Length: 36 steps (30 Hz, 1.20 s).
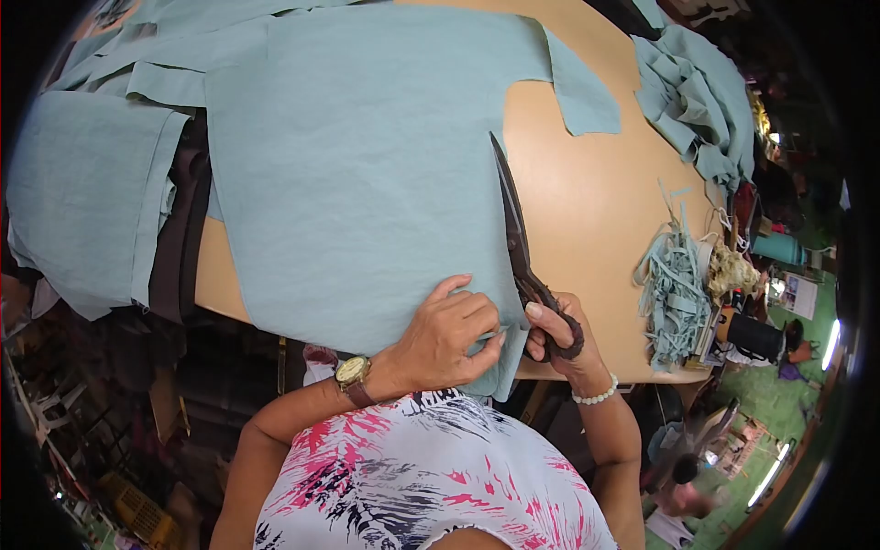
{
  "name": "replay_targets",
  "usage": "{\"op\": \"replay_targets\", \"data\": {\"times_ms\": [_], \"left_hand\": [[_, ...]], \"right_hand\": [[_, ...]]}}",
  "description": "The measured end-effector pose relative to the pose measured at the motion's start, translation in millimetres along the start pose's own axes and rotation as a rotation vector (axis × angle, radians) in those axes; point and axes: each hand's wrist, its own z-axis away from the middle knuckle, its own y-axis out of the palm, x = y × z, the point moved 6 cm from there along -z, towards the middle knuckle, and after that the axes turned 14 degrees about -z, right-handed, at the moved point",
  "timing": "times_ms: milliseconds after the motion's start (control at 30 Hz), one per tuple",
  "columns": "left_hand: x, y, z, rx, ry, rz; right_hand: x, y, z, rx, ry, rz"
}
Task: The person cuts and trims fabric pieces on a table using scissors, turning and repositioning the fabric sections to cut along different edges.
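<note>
A large pale blue-green fabric piece lies over the wooden table, its lower edge hanging past the near side. My right hand is closed round the handles of dark fabric scissors, whose blades point away from me along the cloth's right edge. The blades look shut or nearly so. My left hand rests at the near edge, its fingers curled round a bit of the fabric close to the scissors' handles. The part of the cloth inside that grip is mostly hidden.
Thin fabric strips are heaped at the table's right edge. A crumpled pile of the same cloth sits at the far right. More folded fabric drapes over the left side, beside dark brown cloth. Another person is at lower right.
</note>
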Motion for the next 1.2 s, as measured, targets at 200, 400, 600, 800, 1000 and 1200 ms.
{"op": "replay_targets", "data": {"times_ms": [200,400,600,800,1000,1200], "left_hand": [[0,0,1,-0.002,0.002,0.005],[-1,-1,1,0.001,0.013,-0.002],[-1,0,2,-0.001,0.018,-0.004],[0,1,3,0.03,0.003,0.012],[5,-50,-16,-0.139,-0.034,-0.16],[50,-89,-46,-0.147,0.002,-0.658]], "right_hand": [[1,0,0,-0.004,0.01,-0.001],[0,0,0,-0.01,0.004,0.007],[-1,0,0,-0.005,0.0,0.028],[0,2,0,-0.005,0.006,-0.004],[1,2,1,-0.005,0.003,-0.006],[6,7,5,0.011,0.039,-0.077]]}}
